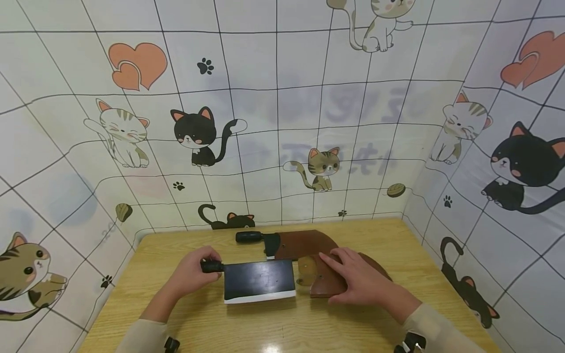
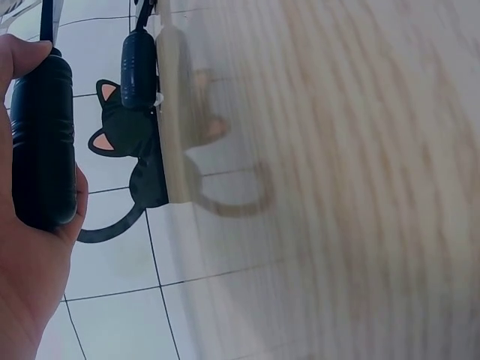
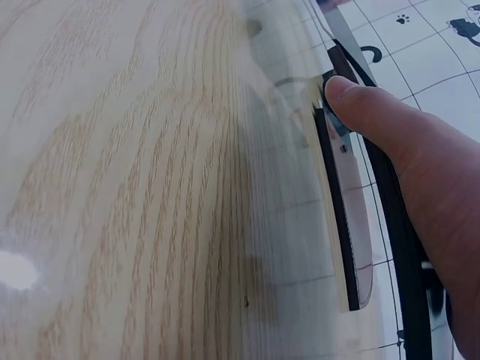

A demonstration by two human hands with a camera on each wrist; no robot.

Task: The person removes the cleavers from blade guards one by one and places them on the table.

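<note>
Two bare hands lie above a pale wooden table [image 1: 220, 328], seen from the head with 12 o'clock toward the wall covering [image 1: 253, 63]. The left hand [image 1: 192, 270] is closed around the black handle of a cleaver [image 1: 259, 281]; its thumb lies along the handle near the blade end. The cleaver is just left of the table's centre: handle toward 9 o'clock, dark blade toward 3 o'clock, bright edge toward 6 o'clock. At its 3 o'clock, just beyond the blade tip, the right hand [image 1: 359, 280] grips a brown sheath [image 1: 324, 283], with fingers spread over the top and thumb at the near edge. A rounded yellowish piece [image 1: 307, 271] shows at the sheath's 9 o'clock end. Between 1 and 2 o'clock of the cleaver lies a second knife [image 1: 249, 237], its black handle toward 9 o'clock, its blade largely inside another brown cover [image 1: 304, 243].
</note>
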